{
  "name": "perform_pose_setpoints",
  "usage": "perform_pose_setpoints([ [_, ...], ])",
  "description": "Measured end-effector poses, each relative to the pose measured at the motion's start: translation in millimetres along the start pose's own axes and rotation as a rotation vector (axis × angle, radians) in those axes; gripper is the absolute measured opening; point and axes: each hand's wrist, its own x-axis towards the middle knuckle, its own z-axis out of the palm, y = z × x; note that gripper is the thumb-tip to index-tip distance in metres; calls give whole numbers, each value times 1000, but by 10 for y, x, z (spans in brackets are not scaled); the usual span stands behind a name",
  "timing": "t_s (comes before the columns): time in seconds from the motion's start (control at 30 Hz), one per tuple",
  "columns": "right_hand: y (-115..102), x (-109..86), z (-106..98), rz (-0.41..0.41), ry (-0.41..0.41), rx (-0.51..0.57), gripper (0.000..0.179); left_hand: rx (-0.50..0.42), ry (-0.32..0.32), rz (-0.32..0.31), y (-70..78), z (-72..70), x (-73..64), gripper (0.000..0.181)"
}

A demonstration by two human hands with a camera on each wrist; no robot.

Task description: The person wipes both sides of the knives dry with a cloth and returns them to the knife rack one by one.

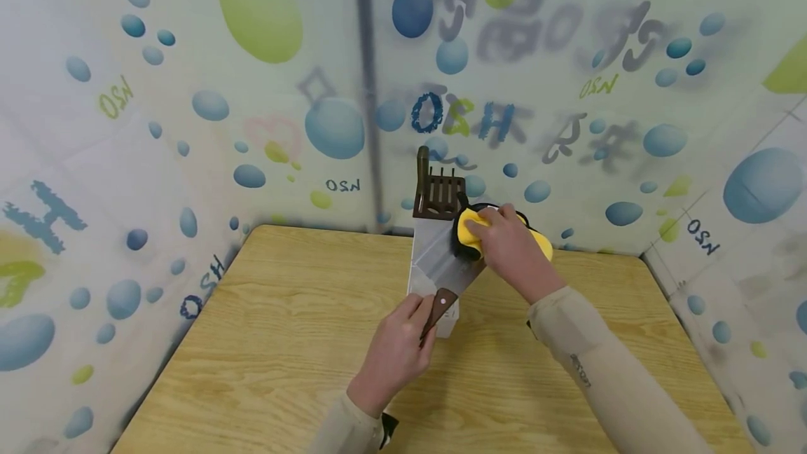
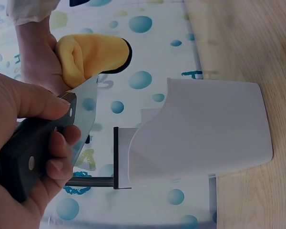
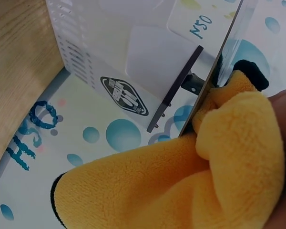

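My left hand (image 1: pixel 396 347) grips the dark riveted handle (image 2: pixel 35 143) of a cleaver (image 1: pixel 445 266), its broad shiny blade pointing up and away to the right. With my right hand (image 1: pixel 512 251) I pinch a yellow cloth (image 1: pixel 470 228) with black edging, folded over the blade's far part. In the right wrist view the cloth (image 3: pixel 138 183) bunches against the blade, and a loose end hangs beside it. Behind the cleaver stands a white knife block (image 2: pixel 209 129) with a dark slotted top (image 1: pixel 441 195), partly covered by the blade in the head view.
One dark knife handle (image 1: pixel 422 170) sticks up from the block's left side. The block stands on a wooden table (image 1: pixel 302 300), near walls (image 1: pixel 340 181) printed with blue and green drops. A dark vertical strip (image 1: pixel 366 54) runs down the back wall.
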Motion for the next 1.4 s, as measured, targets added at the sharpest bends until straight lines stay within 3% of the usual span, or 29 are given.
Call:
perform_pose_setpoints([
  [0.27,125,19,1,9,-15,-67,37,11,12,8,8,2,3,38],
  [0.63,229,14,61,64,-12,-15,38,4,1,5,20,-17,4,39],
  [0.97,108,-33,54,40,4,-10,37,9,5,9,14,-24,-9,39],
  [1.4,-145,-50,18,77,8,126,33,26,9,2,-7,-24,-26,40],
])
